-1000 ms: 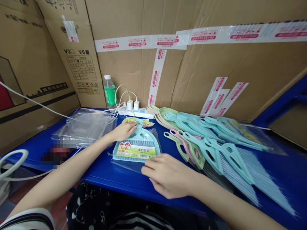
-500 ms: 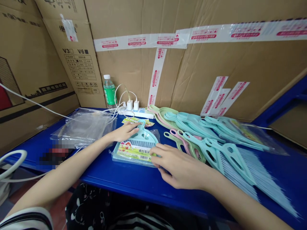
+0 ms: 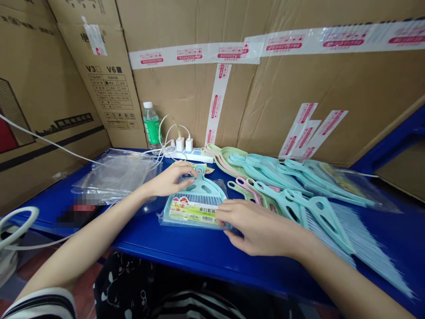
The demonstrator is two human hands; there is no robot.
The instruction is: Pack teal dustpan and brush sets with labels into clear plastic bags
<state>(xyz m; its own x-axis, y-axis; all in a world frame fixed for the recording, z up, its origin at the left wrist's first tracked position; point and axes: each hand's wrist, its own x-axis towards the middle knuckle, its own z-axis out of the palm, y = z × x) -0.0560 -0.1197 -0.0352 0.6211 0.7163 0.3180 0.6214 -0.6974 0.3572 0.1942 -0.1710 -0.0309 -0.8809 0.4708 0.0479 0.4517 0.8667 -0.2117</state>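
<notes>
A teal dustpan and brush set (image 3: 195,213) lies flat on the blue table in a clear bag, with a yellow-green mushroom label across its lower part. By the brush handle at the top, my left hand (image 3: 172,178) has its thumb and fingers apart, fingertips near or touching the handle. My right hand (image 3: 257,226) has bent fingers on the bag's lower right edge; the thumb sits lower, and the exact grip is partly hidden. Right of the set are loose hand brushes (image 3: 327,219) in teal, pink and green. Behind them lie stacked dustpans (image 3: 265,170), mostly teal.
Clear plastic bags (image 3: 117,175) are piled at the left of the table. A white power strip (image 3: 199,155) with plugs and cables and a green-labelled bottle (image 3: 152,126) stand at the back. Cardboard (image 3: 186,93) walls the rear. Printed labels (image 3: 209,170) lie behind the set.
The packaged set has shifted slightly right. My left fingers have drawn up and back from lying stretched on the handle. My right hand has moved a little right with the bag's edge.
</notes>
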